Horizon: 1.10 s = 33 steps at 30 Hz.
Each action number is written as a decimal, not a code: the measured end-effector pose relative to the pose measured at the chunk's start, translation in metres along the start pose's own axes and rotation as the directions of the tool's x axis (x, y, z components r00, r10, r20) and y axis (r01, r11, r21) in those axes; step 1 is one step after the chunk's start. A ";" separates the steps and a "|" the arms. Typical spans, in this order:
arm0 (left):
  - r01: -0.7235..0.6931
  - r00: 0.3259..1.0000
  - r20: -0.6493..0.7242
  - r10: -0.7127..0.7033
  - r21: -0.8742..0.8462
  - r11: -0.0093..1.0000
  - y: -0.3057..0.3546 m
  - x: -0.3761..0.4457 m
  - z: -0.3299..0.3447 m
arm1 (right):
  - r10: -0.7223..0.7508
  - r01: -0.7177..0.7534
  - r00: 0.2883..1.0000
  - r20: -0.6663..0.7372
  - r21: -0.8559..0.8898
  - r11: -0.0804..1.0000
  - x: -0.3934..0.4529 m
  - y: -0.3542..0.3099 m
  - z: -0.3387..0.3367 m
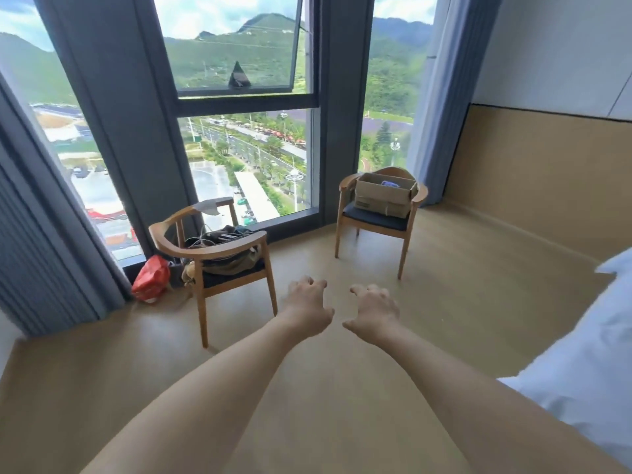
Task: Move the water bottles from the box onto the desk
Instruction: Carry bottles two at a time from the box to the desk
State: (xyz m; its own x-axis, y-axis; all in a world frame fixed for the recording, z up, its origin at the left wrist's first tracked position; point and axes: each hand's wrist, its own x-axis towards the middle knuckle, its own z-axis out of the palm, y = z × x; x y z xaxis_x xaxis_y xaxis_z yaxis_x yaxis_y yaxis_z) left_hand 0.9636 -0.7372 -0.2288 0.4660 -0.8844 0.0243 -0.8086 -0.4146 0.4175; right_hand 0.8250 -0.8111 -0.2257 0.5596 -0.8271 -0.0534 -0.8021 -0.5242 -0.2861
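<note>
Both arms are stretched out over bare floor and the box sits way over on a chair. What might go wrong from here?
The cardboard box sits on the far chair, apart from both empty hands, left and right, so they must cross the floor first. The box's contents barely show, so bottles may be hard to grasp. No desk is visible, so the drop-off spot is unknown.

Box [383,195] on the right chair [378,217], window [244,131] behind, cluttered chair [212,254] left.

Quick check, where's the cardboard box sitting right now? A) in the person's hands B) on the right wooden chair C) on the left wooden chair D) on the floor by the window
B: the open cardboard box rests on the seat of the right wooden chair; both hands are empty.
</note>
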 end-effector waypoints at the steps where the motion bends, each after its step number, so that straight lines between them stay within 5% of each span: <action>1: -0.019 1.000 0.012 0.019 -0.015 1.000 0.001 0.025 0.000 | 0.028 -0.028 1.000 -0.002 -0.002 1.000 0.018 0.002 -0.006; 16: -0.167 0.971 0.165 0.174 -0.053 0.984 0.016 0.297 0.024 | 0.274 -0.274 0.962 0.004 0.022 0.961 0.234 0.052 -0.032; 33: -0.115 0.985 0.137 0.108 0.047 0.992 0.064 0.655 0.045 | 0.247 -0.244 0.969 0.000 0.160 0.956 0.596 0.139 -0.066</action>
State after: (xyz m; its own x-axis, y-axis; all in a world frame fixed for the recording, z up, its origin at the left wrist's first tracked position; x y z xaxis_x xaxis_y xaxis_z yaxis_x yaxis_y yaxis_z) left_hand 1.2011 -1.3522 -0.2275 0.3226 -0.9449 -0.0558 -0.8728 -0.3198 0.3687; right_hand 1.0330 -1.3899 -0.2343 0.3440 -0.9310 -0.1221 -0.8701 -0.2672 -0.4142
